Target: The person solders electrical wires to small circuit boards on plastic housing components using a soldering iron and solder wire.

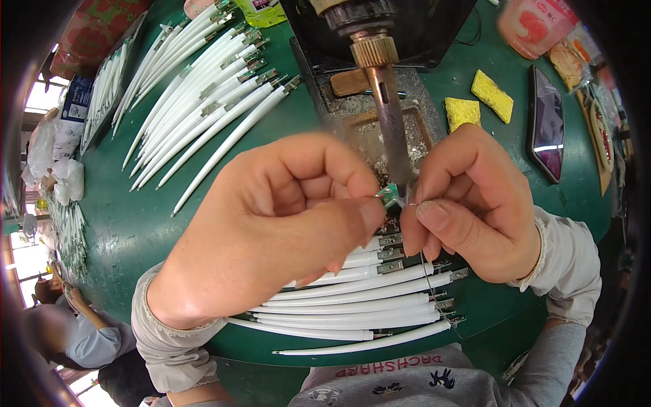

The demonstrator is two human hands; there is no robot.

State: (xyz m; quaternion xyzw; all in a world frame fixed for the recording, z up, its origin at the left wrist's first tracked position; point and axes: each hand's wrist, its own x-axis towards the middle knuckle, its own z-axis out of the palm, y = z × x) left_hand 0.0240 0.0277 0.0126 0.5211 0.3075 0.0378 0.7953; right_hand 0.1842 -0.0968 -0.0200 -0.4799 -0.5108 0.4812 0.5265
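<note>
A soldering iron [383, 88] hangs tip down from above, its end between my two hands. My left hand [271, 210] pinches a small green circuit board [388, 195] between thumb and forefinger, right at the tip. On the other side, my right hand [475, 210] is closed on a thin wire [427, 268], which trails down from its fingers and looks like solder. Whether tip, board and wire touch is too small to tell. Below my hands lies a row of white tapered tubes [366, 338] with metal-clipped ends, partly covered by my left hand.
More white tubes [224, 112] fan out at the back left of the green table [115, 230]. Behind the iron sits a dirty metal tray [424, 91]. Two yellow sponges [492, 97] and a dark phone [546, 125] lie on the right. Another person [95, 339] sits at far left.
</note>
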